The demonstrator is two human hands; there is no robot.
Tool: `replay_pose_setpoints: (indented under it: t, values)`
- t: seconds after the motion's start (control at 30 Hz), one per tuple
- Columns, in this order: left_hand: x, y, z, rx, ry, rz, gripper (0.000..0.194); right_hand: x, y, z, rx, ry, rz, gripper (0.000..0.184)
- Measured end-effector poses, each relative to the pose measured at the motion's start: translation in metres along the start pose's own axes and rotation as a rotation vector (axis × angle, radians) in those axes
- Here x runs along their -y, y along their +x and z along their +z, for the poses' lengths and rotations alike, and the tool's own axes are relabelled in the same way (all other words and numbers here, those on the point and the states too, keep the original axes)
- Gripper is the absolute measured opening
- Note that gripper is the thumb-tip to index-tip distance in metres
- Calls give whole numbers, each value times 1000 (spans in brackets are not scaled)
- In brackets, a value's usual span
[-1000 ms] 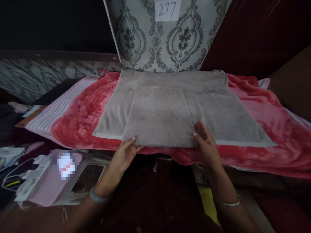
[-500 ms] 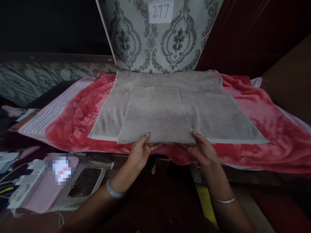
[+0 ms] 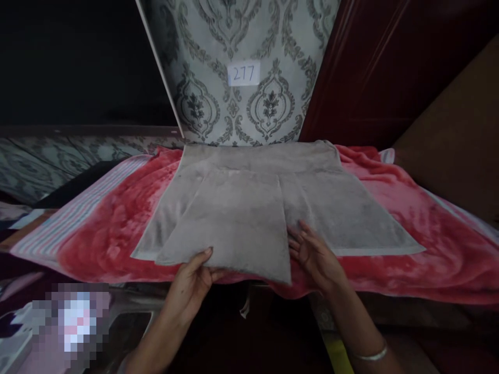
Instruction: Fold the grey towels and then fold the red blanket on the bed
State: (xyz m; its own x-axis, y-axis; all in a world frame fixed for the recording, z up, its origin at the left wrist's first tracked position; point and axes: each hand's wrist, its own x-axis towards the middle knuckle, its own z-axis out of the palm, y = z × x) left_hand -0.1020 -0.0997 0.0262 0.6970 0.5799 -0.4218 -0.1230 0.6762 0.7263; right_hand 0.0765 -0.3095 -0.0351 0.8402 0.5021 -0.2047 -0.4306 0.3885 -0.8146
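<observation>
A large grey towel (image 3: 351, 218) lies spread out, its pale hem toward me. On its middle rests a smaller grey towel (image 3: 237, 218), whose front part hangs over the hem. I cannot tell whether this piece is folded. My left hand (image 3: 195, 283) pinches its front edge, thumb on top and fingers beneath. Just off the right edge of the smaller towel is my right hand (image 3: 317, 259), fingers spread and holding nothing. That towel's front right corner droops between the two hands.
Under the towels a red patterned blanket (image 3: 101, 228) covers the surface, with a striped cloth (image 3: 74, 218) at its left. Behind stand a patterned wall (image 3: 234, 31) with a paper marked 277 (image 3: 244, 73) and a dark screen (image 3: 78, 62). A blurred-out device (image 3: 78, 322) sits lower left.
My right hand has let go of the smaller towel's front edge and opened beside it. My left hand has shifted left along that edge, and the right corner now sags. The view has tilted up.
</observation>
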Motion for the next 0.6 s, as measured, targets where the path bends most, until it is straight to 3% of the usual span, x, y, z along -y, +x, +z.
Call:
replay_pose_setpoints:
  t: [0.13,0.27,0.4,0.5,0.6]
  values:
    - [-21,-11,-27,-65,116,-34,60,13,29,-4,-130,-480,-420,80]
    - [-36,-23,-58,-212,161,-24,66,29,83,8,-63,-905,-594,75]
    - [-38,-25,-92,-301,147,16,58,32,133,50,57,-1246,-597,75]
    - [-35,-23,-113,-318,141,1,58,27,156,90,151,-1483,-491,71]
    - [-34,-22,-120,-341,90,-32,67,24,170,124,303,-1646,-359,61]
